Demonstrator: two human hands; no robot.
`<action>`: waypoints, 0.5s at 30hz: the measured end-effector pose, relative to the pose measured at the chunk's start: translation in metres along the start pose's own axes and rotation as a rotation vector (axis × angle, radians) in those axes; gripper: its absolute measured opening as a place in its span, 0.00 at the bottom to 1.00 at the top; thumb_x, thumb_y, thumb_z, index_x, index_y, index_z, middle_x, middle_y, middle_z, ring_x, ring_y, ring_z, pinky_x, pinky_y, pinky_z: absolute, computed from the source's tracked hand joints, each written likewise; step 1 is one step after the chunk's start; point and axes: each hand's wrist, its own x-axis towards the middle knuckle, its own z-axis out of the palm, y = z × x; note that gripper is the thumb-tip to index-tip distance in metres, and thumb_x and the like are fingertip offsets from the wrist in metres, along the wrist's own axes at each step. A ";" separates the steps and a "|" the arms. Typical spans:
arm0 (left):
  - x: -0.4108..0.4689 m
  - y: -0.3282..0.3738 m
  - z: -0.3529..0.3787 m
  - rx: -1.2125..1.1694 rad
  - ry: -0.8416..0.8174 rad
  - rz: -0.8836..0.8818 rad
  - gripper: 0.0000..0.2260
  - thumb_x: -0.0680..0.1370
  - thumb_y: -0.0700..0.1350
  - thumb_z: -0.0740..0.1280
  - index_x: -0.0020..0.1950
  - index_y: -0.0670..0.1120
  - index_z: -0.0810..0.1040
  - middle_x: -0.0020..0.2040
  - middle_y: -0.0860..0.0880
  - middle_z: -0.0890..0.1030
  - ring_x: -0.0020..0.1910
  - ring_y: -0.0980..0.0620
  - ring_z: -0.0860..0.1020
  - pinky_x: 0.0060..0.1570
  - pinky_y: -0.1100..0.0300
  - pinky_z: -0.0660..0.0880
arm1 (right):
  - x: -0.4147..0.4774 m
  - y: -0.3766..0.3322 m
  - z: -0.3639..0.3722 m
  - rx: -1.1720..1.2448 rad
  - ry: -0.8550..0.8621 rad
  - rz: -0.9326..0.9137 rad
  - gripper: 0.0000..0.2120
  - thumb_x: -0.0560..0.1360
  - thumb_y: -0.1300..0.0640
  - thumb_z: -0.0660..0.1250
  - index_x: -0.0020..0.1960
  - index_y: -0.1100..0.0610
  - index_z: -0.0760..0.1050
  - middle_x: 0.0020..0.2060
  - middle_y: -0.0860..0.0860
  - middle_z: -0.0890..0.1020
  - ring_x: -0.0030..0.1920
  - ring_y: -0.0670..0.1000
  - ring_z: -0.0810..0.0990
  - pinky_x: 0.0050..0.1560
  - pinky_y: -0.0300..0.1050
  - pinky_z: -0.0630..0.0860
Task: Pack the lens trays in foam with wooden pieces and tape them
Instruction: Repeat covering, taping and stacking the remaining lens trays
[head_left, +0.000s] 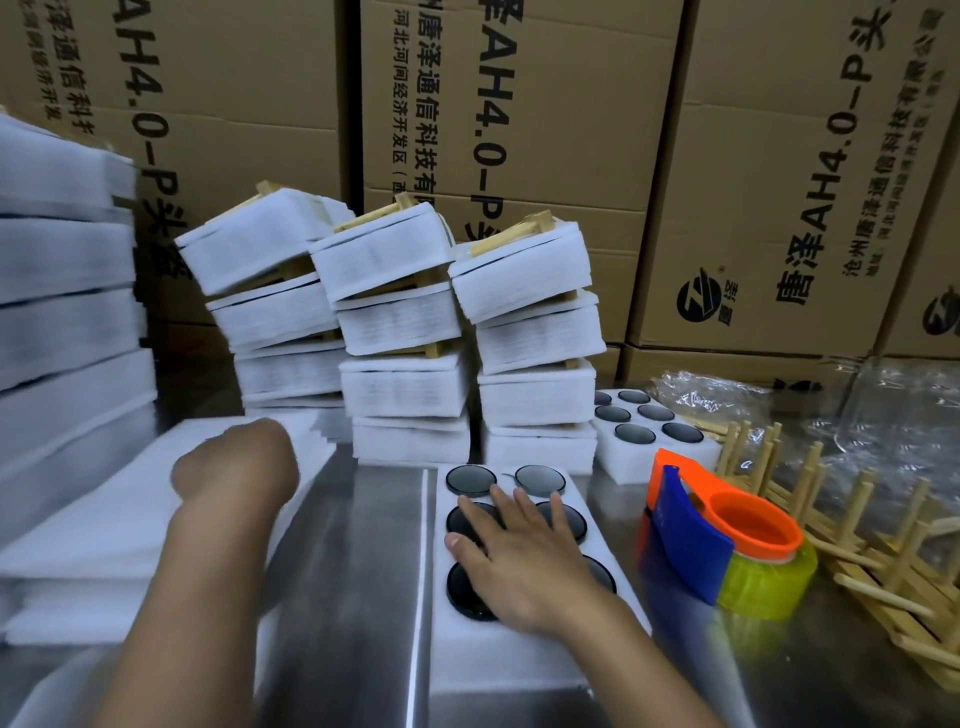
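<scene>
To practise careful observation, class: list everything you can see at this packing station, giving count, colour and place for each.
cardboard boxes: several, brown with black print, stacked along the back
packed foam bundles: three stacks, white with wood showing, centre back
foam sheets: piles, white, left
near lens tray: one, white foam with dark round lenses, centre front
far lens tray: one, white with six dark lenses, right of the stacks
tape dispenser: one, orange and blue with yellow-green tape, right of the near tray
wooden pieces: a heap, pale, far right
plastic bags: clear, right back
table: one, metal
left hand: over the foam sheets, fingers hidden
right hand: flat on the near tray
</scene>
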 end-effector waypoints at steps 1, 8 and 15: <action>-0.012 0.010 -0.004 0.025 0.035 0.023 0.18 0.79 0.43 0.57 0.69 0.45 0.68 0.67 0.44 0.71 0.65 0.44 0.70 0.62 0.53 0.67 | -0.001 -0.001 -0.002 0.054 0.054 -0.012 0.27 0.79 0.37 0.45 0.76 0.45 0.52 0.78 0.50 0.47 0.77 0.49 0.39 0.71 0.55 0.29; -0.116 0.087 0.025 0.020 0.421 0.633 0.18 0.77 0.42 0.59 0.67 0.45 0.64 0.58 0.48 0.76 0.57 0.47 0.76 0.40 0.58 0.64 | -0.005 -0.003 -0.029 1.343 0.372 0.138 0.15 0.74 0.38 0.63 0.47 0.50 0.69 0.36 0.45 0.83 0.40 0.46 0.82 0.46 0.43 0.75; -0.112 0.087 0.023 -0.723 0.279 0.703 0.11 0.75 0.53 0.62 0.52 0.56 0.82 0.53 0.56 0.83 0.55 0.53 0.78 0.53 0.60 0.73 | -0.013 0.053 -0.054 1.461 0.460 0.381 0.13 0.75 0.65 0.63 0.59 0.58 0.70 0.51 0.58 0.80 0.43 0.55 0.80 0.38 0.44 0.77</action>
